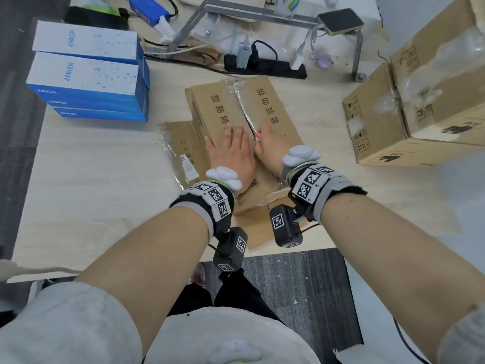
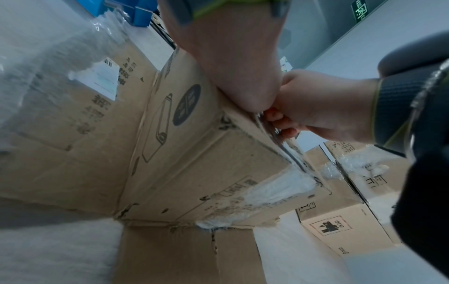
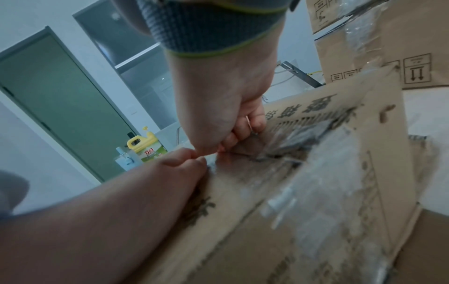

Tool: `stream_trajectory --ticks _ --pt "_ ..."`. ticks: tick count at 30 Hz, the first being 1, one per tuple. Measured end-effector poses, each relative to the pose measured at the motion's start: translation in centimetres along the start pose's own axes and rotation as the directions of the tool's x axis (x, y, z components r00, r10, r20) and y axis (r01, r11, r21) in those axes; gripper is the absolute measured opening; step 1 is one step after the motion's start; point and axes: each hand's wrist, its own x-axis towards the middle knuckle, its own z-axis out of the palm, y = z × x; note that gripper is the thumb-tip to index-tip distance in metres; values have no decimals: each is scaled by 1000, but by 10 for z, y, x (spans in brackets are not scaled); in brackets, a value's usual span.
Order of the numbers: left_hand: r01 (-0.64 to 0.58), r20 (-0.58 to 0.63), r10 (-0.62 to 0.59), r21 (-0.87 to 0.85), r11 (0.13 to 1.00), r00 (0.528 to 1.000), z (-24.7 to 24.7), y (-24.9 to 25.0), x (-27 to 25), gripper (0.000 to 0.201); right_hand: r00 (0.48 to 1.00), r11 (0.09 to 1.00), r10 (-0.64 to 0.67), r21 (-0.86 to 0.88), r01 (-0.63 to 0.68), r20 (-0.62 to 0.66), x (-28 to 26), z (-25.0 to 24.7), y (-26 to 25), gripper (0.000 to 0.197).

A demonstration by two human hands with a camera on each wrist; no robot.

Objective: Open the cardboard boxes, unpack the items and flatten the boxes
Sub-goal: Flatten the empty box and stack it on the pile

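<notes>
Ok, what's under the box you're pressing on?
The box sits on flattened cardboard lying on the table; a labelled, taped flap sticks out left. Whatever lies beneath the box's middle, and inside it, is hidden.

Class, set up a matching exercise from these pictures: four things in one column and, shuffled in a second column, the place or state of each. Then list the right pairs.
Things
1. left hand
2. right hand
3. blue and white boxes
4. power strip

Place or state
A. stacked at the table's far left
B. fingers curled into the taped seam of the middle box
C. black, behind the middle box
D. flat on the box top

Pairs: 1-D, 2-B, 3-A, 4-C
</notes>
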Motion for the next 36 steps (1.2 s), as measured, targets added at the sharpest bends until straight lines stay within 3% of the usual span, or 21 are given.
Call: stream_trajectory --ticks 36 --pt "-39 27 39 -2 999 999 2 10 -24 55 999 999 31 15 -31 -12 -32 3 6 21"
